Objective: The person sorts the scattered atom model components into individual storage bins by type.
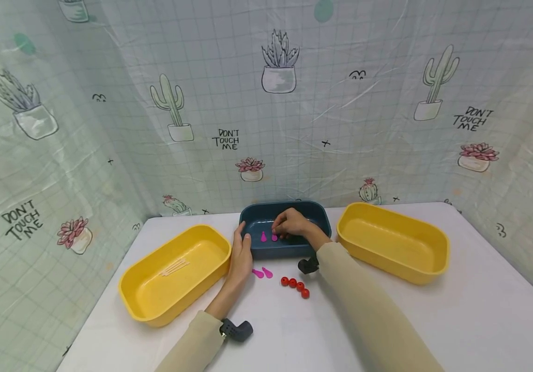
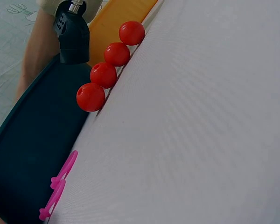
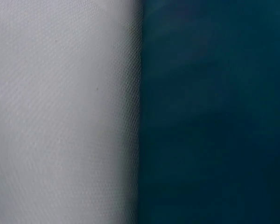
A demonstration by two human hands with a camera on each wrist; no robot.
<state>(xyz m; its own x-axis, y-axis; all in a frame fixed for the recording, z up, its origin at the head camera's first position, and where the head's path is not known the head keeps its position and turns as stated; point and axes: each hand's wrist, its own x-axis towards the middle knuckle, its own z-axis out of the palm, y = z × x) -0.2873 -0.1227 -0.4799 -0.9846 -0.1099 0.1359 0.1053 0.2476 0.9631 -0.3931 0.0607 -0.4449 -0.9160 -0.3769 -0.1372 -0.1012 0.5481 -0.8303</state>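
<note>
A dark blue tray [image 1: 277, 253] stands at the back middle of the table. My left hand [image 1: 240, 258] rests along its left end, fingers straight against the outside and thumb by the front corner. Over the inside of the tray, my right hand [image 1: 291, 223] has its fingers curled, the fingertips pinching a small pink teardrop-shaped piece [image 1: 274, 237] near the floor. Another pink piece [image 1: 263, 237] lies just left of it. In front of the tray, two more pink pieces [image 2: 64, 170] lie on the table beside the left wrist. The right wrist view shows only the tray's wall [image 3: 214, 112] and the tabletop.
Several red beads [image 1: 296, 285] sit in a slanting row on the white table [image 1: 285, 330], between the forearms. A yellow tray [image 1: 150, 305] at the left holds a few thin pale sticks [image 1: 174, 266]. Another yellow tray [image 1: 394, 240] stands at the right. A patterned curtain [image 1: 294, 119] hangs behind.
</note>
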